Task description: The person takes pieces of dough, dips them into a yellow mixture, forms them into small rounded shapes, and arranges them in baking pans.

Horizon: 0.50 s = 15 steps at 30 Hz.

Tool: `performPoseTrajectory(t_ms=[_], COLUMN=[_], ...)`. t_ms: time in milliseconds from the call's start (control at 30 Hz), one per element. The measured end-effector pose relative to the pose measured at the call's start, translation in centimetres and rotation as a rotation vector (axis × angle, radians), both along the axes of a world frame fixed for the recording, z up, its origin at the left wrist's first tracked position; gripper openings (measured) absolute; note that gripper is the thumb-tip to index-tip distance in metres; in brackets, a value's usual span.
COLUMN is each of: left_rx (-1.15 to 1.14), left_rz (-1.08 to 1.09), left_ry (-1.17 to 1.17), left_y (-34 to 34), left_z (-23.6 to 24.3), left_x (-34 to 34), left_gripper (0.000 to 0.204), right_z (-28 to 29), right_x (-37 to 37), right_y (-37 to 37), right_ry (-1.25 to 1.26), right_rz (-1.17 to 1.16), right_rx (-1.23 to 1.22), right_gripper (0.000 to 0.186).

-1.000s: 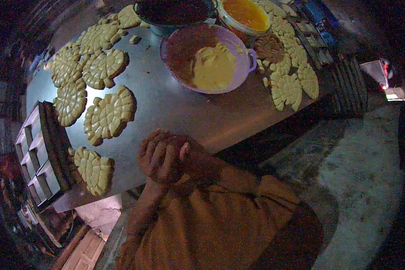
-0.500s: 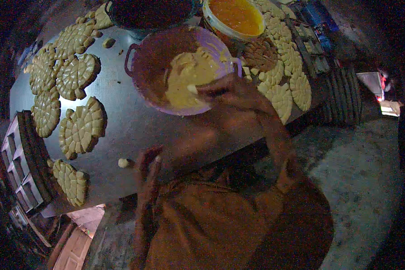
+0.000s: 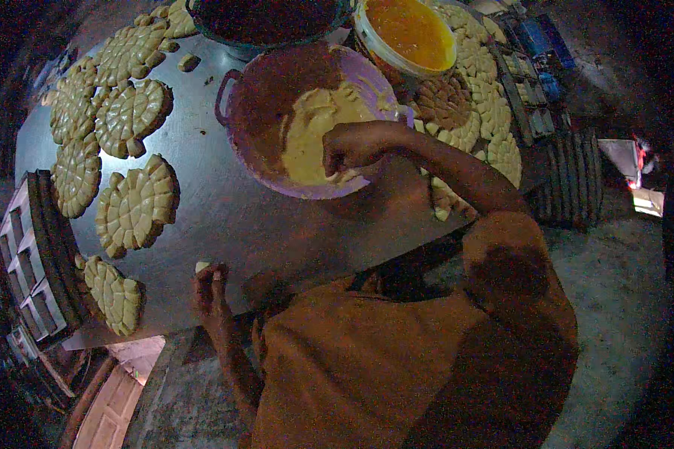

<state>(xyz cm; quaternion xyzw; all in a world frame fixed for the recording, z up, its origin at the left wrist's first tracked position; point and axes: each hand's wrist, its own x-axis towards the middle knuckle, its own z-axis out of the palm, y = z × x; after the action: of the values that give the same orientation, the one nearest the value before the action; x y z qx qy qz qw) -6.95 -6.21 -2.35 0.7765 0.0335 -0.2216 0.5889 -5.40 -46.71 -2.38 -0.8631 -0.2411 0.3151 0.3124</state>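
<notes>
My right hand (image 3: 356,150) is curled, its fingertips down at the pale yellow paste (image 3: 311,123) in a purple two-handled basin (image 3: 240,142). Whatever those fingers hold is hidden beneath them. Near the table's front edge, my left hand (image 3: 213,288) has its thumb and fingers closed at a small pale piece of dough (image 3: 202,266). Flat rounds of dough, scored into many small pieces, lie on the left of the table; one of these dough rounds (image 3: 137,206) is the closest to the basin.
Behind the basin stand a dark tub (image 3: 269,22) and a white bucket (image 3: 404,34) of orange-yellow stuff. More cut dough (image 3: 475,82) and a brown round (image 3: 443,101) lie at the right. Metal moulds (image 3: 26,258) are stacked at the left edge; dark trays (image 3: 569,179) stand at the right.
My left hand has moved left and reached the small dough piece on the table. My right hand has curled down at the paste; a pale lump that showed at its fingertips is now hidden.
</notes>
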Motion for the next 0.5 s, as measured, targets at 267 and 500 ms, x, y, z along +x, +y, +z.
performPoseTrajectory(t_ms=[267,500], left_rx=[-0.511,-0.945], left_rz=[-0.113,-0.094], left_ry=[0.471,0.848], left_y=[-3.2,-4.7], left_z=[-0.7,3.4], left_x=[0.0,-0.1], left_gripper=[0.036,0.040], right_z=[5.1,5.2], right_x=[-2.0,-5.4], right_y=[4.0,16.5], right_ry=[0.305,0.372], right_rz=[-0.539,-0.977], right_rx=[0.596,1.164], right_gripper=[0.039,0.061])
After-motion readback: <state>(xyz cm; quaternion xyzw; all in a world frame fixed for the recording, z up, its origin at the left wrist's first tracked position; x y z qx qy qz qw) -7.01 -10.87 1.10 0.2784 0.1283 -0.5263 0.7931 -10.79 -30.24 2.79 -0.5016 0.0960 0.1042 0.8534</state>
